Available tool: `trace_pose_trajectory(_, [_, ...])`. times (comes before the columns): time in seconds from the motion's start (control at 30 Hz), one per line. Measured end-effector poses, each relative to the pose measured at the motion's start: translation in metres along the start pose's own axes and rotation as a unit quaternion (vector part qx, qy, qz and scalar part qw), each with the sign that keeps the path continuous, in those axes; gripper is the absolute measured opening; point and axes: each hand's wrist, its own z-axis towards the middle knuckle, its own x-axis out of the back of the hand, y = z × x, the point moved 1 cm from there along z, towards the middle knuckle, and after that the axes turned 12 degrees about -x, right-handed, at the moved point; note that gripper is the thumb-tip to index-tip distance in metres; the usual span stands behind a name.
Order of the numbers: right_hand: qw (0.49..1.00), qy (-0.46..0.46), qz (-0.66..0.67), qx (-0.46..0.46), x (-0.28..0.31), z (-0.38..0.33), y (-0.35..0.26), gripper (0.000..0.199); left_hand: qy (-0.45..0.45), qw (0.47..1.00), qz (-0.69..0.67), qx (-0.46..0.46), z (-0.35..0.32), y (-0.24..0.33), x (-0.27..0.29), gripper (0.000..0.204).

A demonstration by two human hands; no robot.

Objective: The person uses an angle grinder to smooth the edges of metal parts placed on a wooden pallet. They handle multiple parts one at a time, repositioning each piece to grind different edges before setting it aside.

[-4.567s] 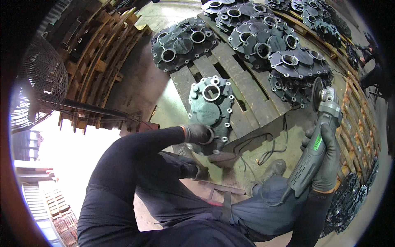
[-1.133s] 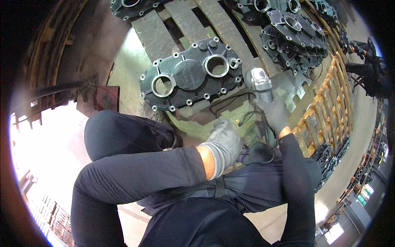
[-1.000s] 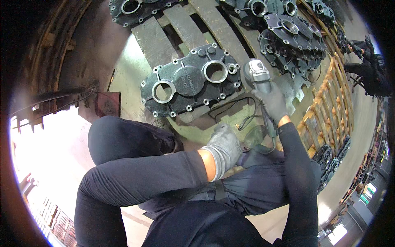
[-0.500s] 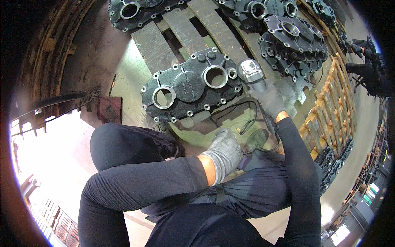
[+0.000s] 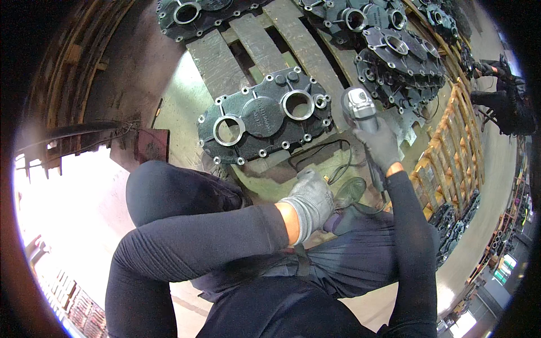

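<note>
My right hand (image 5: 382,146), in a dark glove, is wrapped round the body of an angle grinder (image 5: 360,104). The grinder's head points away from me, just right of the dark cast-metal housing cover (image 5: 261,117) and apart from it. Bright machined rings line the cover's two large round openings, and bolt bosses run along its rim. Closer to me, my left hand (image 5: 313,194), in a grey knit glove, is curled closed over my lap, beside my shoe (image 5: 350,191). Whatever its fingers may hold is hidden. A black cord (image 5: 340,172) loops on the floor beyond it.
The cover rests at the near end of a wooden pallet (image 5: 256,45). More housing covers (image 5: 403,53) are stacked at the far right, with another (image 5: 205,14) at the far left. A wooden pallet frame (image 5: 448,143) stands to the right. Another person (image 5: 501,96) is at the right edge.
My right hand has drawn the grinder rightward, away from the cover's right end. My left hand stays closed in nearly the same place. The view has shifted slightly.
</note>
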Motion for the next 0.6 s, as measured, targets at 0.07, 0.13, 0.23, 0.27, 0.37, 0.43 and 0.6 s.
trace_pose_trajectory(0.07, [1.000, -0.013, -0.007, -0.002, 0.006, -0.018, -0.002, 0.064, -0.038, 0.999, -0.028, -0.022, 0.001, 0.001, 0.003, 0.020])
trace_pose_trajectory(0.13, [0.999, -0.027, 0.015, -0.016, 0.007, -0.043, -0.002, 0.059, -0.086, 0.994, -0.050, -0.035, 0.001, 0.007, 0.006, 0.026])
trace_pose_trajectory(0.23, [0.993, -0.060, 0.097, -0.015, -0.006, -0.077, 0.011, 0.052, -0.127, 0.990, -0.033, -0.051, 0.002, 0.025, -0.007, 0.027])
trace_pose_trajectory(0.27, [0.993, -0.058, 0.098, -0.034, -0.008, -0.096, 0.001, 0.049, -0.125, 0.990, -0.034, -0.048, 0.000, 0.032, -0.012, 0.027])
trace_pose_trajectory(0.37, [0.977, -0.125, 0.160, -0.067, -0.033, -0.115, 0.026, 0.048, -0.133, 0.989, -0.039, -0.054, -0.008, 0.046, -0.019, 0.028])
trace_pose_trajectory(0.43, [0.975, -0.138, 0.159, -0.077, -0.046, -0.118, 0.041, 0.050, -0.157, 0.983, -0.052, -0.078, -0.017, 0.052, -0.012, 0.029])
trace_pose_trajectory(0.6, [0.983, -0.154, 0.084, -0.053, -0.045, -0.121, 0.022, 0.054, -0.138, 0.987, -0.055, -0.065, -0.019, 0.055, -0.018, 0.031])
